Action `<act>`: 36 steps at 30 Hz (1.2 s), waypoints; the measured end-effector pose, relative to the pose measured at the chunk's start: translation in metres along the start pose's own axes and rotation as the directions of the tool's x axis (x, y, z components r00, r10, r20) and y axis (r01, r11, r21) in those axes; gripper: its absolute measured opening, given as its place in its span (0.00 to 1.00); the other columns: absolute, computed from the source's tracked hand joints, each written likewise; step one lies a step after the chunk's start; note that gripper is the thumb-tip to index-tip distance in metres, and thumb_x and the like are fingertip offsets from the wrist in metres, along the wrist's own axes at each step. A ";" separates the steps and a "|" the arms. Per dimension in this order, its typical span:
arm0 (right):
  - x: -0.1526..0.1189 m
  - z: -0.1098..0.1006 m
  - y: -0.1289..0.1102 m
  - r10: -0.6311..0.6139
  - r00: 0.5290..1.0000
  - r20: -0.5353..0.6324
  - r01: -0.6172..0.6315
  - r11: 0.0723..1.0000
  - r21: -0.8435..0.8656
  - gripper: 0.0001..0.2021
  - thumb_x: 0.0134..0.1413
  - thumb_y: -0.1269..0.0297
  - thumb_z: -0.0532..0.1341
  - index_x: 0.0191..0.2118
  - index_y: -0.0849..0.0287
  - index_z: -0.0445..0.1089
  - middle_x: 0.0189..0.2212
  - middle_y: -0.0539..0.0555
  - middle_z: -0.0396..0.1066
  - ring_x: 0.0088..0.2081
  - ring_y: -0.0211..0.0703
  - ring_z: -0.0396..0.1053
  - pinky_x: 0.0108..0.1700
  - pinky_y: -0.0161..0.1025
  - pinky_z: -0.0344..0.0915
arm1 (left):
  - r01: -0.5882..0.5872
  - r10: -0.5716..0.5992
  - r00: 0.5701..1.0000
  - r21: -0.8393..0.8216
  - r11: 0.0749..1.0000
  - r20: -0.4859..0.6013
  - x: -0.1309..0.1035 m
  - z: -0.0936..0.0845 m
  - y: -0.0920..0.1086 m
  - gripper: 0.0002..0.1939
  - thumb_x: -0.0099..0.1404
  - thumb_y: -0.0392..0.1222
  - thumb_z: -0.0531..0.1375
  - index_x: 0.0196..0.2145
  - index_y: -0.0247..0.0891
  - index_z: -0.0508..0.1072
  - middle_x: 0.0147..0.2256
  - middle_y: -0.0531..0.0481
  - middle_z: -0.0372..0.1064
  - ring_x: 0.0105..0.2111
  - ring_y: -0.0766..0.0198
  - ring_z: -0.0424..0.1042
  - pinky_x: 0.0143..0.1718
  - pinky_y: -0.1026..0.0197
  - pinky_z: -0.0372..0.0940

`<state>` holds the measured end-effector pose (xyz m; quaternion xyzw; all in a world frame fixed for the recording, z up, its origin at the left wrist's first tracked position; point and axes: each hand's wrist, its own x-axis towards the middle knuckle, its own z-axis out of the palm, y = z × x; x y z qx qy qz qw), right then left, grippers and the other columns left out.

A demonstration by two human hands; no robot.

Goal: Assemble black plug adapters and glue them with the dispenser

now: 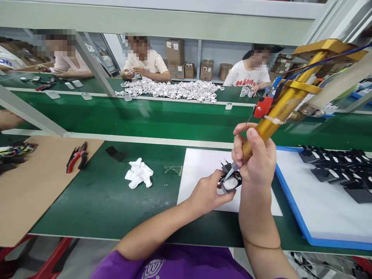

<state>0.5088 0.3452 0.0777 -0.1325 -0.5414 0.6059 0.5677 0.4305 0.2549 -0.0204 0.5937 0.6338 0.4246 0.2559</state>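
My left hand (207,192) grips a small black plug housing (230,183) above a white sheet (200,162). Two metal pins stick up from the housing, and a pale oval part shows in its open side. Wrapped round a gold-coloured dispenser tube (276,112), my right hand (257,155) points its tapered grey nozzle down at the housing. The nozzle's tip meets the housing's edge beside the oval part. A red switch is strapped to the tube.
A blue-rimmed tray (293,209) with several black housings lies right. Left are crumpled white tissue (138,173), pliers (78,157) and cardboard (31,186). Beyond the green belt (151,120), people sit by a pile of white parts (174,90). A metal post (31,106) slants at left.
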 end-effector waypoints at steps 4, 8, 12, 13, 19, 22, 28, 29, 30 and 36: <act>-0.001 0.001 -0.002 0.017 1.000 0.014 -0.018 1.000 0.022 0.13 0.58 0.56 0.63 0.30 0.58 0.64 0.22 0.46 0.59 0.14 0.28 0.52 0.12 0.26 0.49 | -0.015 0.014 0.999 -0.014 1.000 -0.040 0.002 0.003 0.001 0.17 0.56 0.46 0.63 0.39 0.41 0.62 0.35 0.51 0.72 0.32 0.62 0.75 0.37 0.61 0.71; -0.001 0.000 -0.001 -0.007 0.999 0.035 0.007 1.000 0.016 0.10 0.58 0.56 0.63 0.36 0.57 0.68 0.32 0.50 0.64 0.16 0.27 0.53 0.11 0.26 0.49 | -0.024 0.023 0.999 -0.015 1.000 -0.043 0.001 0.004 0.000 0.16 0.56 0.46 0.63 0.39 0.41 0.62 0.34 0.51 0.72 0.31 0.62 0.74 0.37 0.61 0.71; 0.003 -0.001 0.000 -0.007 0.998 0.055 0.006 1.000 0.028 0.14 0.57 0.52 0.61 0.43 0.56 0.70 0.36 0.51 0.63 0.16 0.27 0.53 0.11 0.27 0.49 | -0.013 0.013 1.000 -0.023 1.000 -0.004 0.003 -0.001 -0.004 0.17 0.57 0.45 0.62 0.42 0.41 0.63 0.35 0.51 0.72 0.32 0.62 0.74 0.38 0.61 0.70; 0.004 -0.002 0.000 -0.005 0.999 0.048 0.004 1.000 0.028 0.15 0.56 0.51 0.61 0.43 0.55 0.71 0.35 0.51 0.62 0.16 0.27 0.53 0.11 0.27 0.49 | 0.012 -0.012 1.000 -0.034 0.999 0.013 0.003 -0.004 -0.005 0.18 0.57 0.45 0.62 0.44 0.41 0.63 0.34 0.52 0.72 0.31 0.63 0.74 0.36 0.62 0.70; 0.012 -0.008 0.000 -0.002 1.000 0.010 0.002 0.999 0.036 0.15 0.54 0.52 0.63 0.42 0.56 0.71 0.35 0.50 0.62 0.17 0.27 0.53 0.11 0.27 0.48 | 0.243 -0.233 0.969 -0.164 0.956 0.078 0.002 -0.032 -0.024 0.19 0.56 0.47 0.62 0.43 0.39 0.64 0.26 0.55 0.69 0.24 0.65 0.69 0.27 0.65 0.63; 0.015 -0.010 0.002 0.003 1.000 -0.007 -0.003 0.999 0.033 0.15 0.53 0.52 0.64 0.41 0.57 0.71 0.35 0.50 0.62 0.17 0.27 0.53 0.11 0.27 0.47 | 0.269 -0.254 0.962 -0.184 0.945 0.105 -0.001 -0.044 -0.036 0.20 0.56 0.49 0.62 0.44 0.39 0.63 0.24 0.56 0.68 0.23 0.66 0.68 0.26 0.66 0.62; 0.014 -0.010 0.003 0.006 0.999 -0.031 -0.005 1.000 0.028 0.15 0.50 0.54 0.65 0.40 0.58 0.72 0.34 0.50 0.62 0.16 0.28 0.52 0.10 0.28 0.45 | 0.139 -0.149 0.987 0.129 0.982 0.064 0.003 -0.043 -0.062 0.21 0.56 0.44 0.64 0.47 0.41 0.67 0.39 0.48 0.72 0.37 0.58 0.71 0.38 0.61 0.65; 0.013 -0.010 0.003 0.005 0.999 -0.042 -0.004 1.000 0.021 0.14 0.49 0.55 0.65 0.40 0.59 0.72 0.34 0.51 0.63 0.16 0.28 0.52 0.10 0.28 0.44 | 0.111 -0.127 0.988 0.172 0.979 0.086 0.003 -0.041 -0.066 0.21 0.55 0.42 0.64 0.47 0.40 0.68 0.40 0.47 0.72 0.40 0.56 0.70 0.39 0.60 0.65; 0.013 -0.010 0.003 0.006 0.998 -0.060 -0.006 1.000 0.008 0.14 0.48 0.56 0.65 0.39 0.59 0.73 0.34 0.52 0.63 0.16 0.29 0.52 0.10 0.29 0.44 | 0.095 -0.122 0.984 0.199 0.975 0.128 0.003 -0.040 -0.070 0.22 0.56 0.42 0.64 0.48 0.40 0.68 0.38 0.47 0.71 0.41 0.54 0.70 0.39 0.59 0.65; 0.015 -0.025 0.012 0.029 0.985 -0.169 -0.048 0.992 -0.114 0.10 0.44 0.59 0.63 0.34 0.57 0.74 0.31 0.55 0.61 0.14 0.33 0.50 0.09 0.35 0.40 | -0.049 0.015 0.989 0.238 0.970 0.144 -0.004 -0.076 -0.093 0.34 0.59 0.56 0.63 0.58 0.38 0.62 0.52 0.39 0.67 0.53 0.49 0.65 0.51 0.52 0.64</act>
